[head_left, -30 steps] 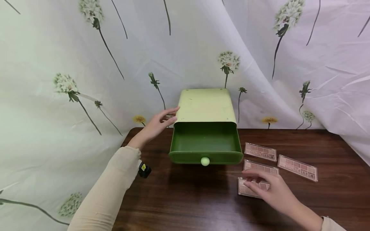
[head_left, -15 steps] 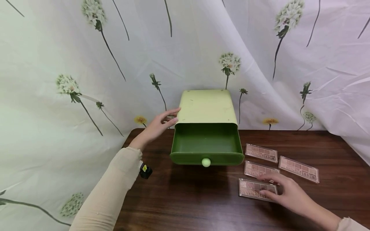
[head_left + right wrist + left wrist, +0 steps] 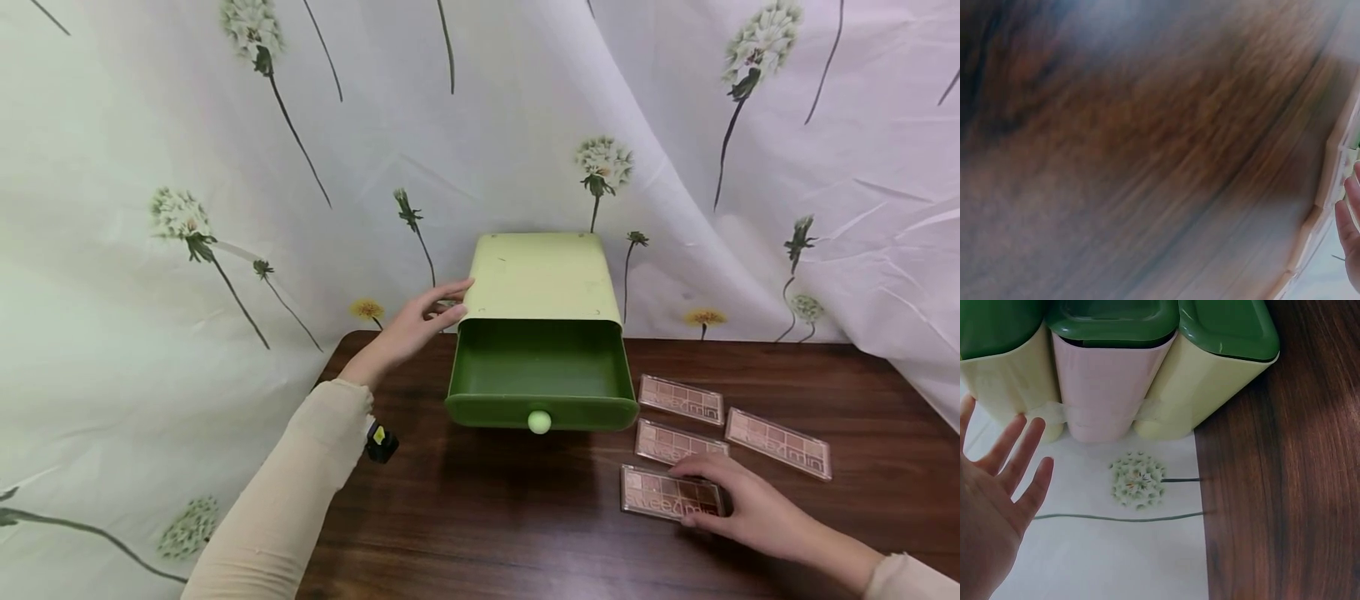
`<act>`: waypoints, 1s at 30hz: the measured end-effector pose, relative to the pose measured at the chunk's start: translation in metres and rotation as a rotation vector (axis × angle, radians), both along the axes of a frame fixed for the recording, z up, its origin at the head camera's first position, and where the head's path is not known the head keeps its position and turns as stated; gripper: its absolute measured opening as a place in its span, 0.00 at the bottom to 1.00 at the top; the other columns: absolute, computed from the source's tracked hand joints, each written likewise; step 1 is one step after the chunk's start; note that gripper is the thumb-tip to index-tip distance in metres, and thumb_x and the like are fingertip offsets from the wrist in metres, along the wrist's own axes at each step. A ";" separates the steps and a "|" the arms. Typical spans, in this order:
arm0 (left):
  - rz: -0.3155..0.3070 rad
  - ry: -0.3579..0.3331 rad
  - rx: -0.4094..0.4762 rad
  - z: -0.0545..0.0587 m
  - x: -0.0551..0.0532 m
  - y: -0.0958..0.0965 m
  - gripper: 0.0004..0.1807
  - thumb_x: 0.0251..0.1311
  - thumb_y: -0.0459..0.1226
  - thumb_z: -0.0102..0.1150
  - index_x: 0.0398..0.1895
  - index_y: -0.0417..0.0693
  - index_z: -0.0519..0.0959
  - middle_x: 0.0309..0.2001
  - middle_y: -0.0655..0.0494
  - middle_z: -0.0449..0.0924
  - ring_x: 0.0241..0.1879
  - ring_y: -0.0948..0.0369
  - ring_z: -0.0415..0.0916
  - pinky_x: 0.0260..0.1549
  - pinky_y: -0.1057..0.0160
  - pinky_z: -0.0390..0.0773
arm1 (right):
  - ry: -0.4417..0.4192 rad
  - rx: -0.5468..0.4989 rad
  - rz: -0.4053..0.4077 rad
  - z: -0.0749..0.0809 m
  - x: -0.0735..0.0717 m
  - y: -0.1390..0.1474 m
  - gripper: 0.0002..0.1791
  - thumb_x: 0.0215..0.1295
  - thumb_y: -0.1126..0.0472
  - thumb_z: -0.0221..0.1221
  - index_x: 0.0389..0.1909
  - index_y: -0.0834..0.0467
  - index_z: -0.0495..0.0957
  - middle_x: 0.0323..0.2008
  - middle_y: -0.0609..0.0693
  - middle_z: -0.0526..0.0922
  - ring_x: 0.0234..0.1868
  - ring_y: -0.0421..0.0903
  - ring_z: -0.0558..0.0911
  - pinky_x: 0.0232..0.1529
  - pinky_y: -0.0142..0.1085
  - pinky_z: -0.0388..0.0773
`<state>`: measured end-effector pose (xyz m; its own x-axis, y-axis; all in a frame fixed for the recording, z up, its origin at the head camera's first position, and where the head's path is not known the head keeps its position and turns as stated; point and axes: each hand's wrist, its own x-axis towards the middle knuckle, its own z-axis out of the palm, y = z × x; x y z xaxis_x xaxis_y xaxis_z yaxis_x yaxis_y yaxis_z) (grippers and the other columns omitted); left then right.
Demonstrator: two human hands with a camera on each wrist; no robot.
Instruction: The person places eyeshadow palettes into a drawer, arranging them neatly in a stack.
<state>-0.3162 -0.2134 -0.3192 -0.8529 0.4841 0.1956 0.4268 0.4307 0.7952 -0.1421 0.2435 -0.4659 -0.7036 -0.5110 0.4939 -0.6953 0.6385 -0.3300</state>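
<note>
My left hand [image 3: 408, 333] has its fingers extended and touches the left side of a pale yellow drawer unit [image 3: 543, 275]. In the left wrist view, the fingertips are against the unit's yellow wall. Its green drawer [image 3: 542, 412] is pulled out, with nothing inside and a round light green knob [image 3: 539, 422]. At the right, my right hand [image 3: 753, 508] grips the right end of the nearest eyeshadow palette [image 3: 663, 492], fingertips at its upper edge and thumb at its lower edge. The palette lies flat on the table. The right wrist view catches only fingers at its right border.
More palettes lie around: one just behind [image 3: 671, 440], one farther back [image 3: 681, 400] and one to the right [image 3: 780, 443]. A pink drawer unit [image 3: 1107, 387] adjoins the yellow one. A dandelion-print cloth [image 3: 360, 150] hangs behind the dark wood table [image 3: 465, 533].
My right hand has shifted right and down from above the palettes and now closes on the nearest palette's right end. The left hand keeps its place on the drawer unit.
</note>
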 end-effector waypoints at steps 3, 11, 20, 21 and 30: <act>-0.001 -0.002 0.004 -0.001 0.000 0.000 0.28 0.72 0.55 0.50 0.74 0.70 0.63 0.68 0.54 0.66 0.60 0.49 0.68 0.55 0.44 0.71 | -0.004 0.028 -0.010 -0.003 -0.002 0.001 0.33 0.41 0.54 0.80 0.53 0.48 0.81 0.50 0.41 0.80 0.52 0.39 0.77 0.58 0.16 0.57; 0.000 -0.001 0.000 -0.002 0.000 0.001 0.28 0.72 0.57 0.50 0.74 0.73 0.63 0.68 0.56 0.66 0.59 0.51 0.69 0.55 0.45 0.71 | 0.026 0.085 -0.035 -0.008 -0.001 -0.002 0.34 0.40 0.50 0.80 0.54 0.46 0.81 0.50 0.42 0.79 0.52 0.47 0.78 0.59 0.19 0.57; 0.004 0.006 -0.004 -0.001 0.002 0.002 0.28 0.72 0.56 0.49 0.74 0.73 0.63 0.68 0.56 0.65 0.59 0.51 0.68 0.55 0.46 0.71 | 0.039 0.142 -0.076 -0.010 -0.001 -0.005 0.38 0.34 0.46 0.81 0.53 0.46 0.81 0.50 0.38 0.78 0.51 0.41 0.77 0.54 0.23 0.64; 0.003 0.006 -0.003 -0.001 0.002 0.002 0.28 0.72 0.56 0.49 0.74 0.73 0.63 0.68 0.55 0.65 0.59 0.50 0.68 0.55 0.46 0.70 | 0.038 0.138 -0.070 -0.010 -0.001 -0.005 0.38 0.35 0.46 0.81 0.53 0.47 0.82 0.50 0.37 0.77 0.50 0.41 0.77 0.54 0.22 0.63; 0.002 -0.007 0.011 -0.001 0.004 0.001 0.28 0.73 0.54 0.49 0.75 0.71 0.62 0.68 0.53 0.66 0.60 0.49 0.68 0.56 0.44 0.70 | -0.012 0.148 -0.106 -0.005 0.001 -0.012 0.36 0.37 0.50 0.81 0.53 0.52 0.82 0.50 0.44 0.78 0.51 0.48 0.78 0.49 0.41 0.77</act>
